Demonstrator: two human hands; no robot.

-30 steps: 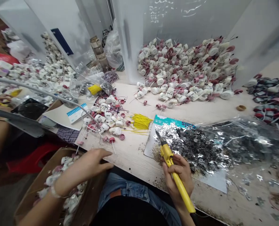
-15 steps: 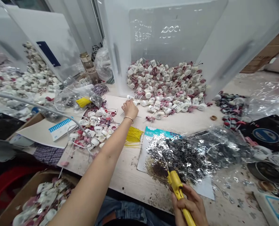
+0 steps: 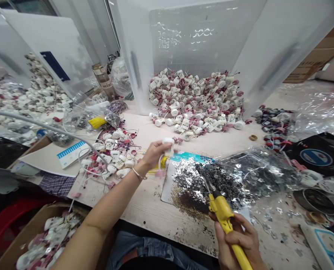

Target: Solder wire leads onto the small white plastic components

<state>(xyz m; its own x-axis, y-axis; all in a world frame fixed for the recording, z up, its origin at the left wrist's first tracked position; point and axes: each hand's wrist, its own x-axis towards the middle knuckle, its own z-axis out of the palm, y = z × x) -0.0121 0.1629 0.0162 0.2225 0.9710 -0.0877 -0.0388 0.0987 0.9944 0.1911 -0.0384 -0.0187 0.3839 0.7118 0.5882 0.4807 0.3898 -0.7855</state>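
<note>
My left hand (image 3: 152,154) is closed on a small white plastic part (image 3: 168,141), blurred by motion, with a pink piece hanging below it. The hand is over the bench, just above a bundle of yellow wires (image 3: 162,162). My right hand (image 3: 238,240) grips a yellow soldering gun (image 3: 222,208) by its handle. Its thin metal tip points up and left over a heap of small shiny metal pieces (image 3: 188,176). That heap lies on a flat sheet with a teal edge (image 3: 181,155).
Behind, white and pink parts (image 3: 195,101) spill from a translucent bin (image 3: 136,75). More parts and wires (image 3: 115,153) lie left of my forearm. A clear plastic bag (image 3: 268,172) of metal pieces lies to the right. A carton (image 3: 12,240) of parts stands low at left.
My left hand has come back from the front of the bin, now carrying a white part. The soldering gun has shifted slightly right, its tip still over the metal pieces.
</note>
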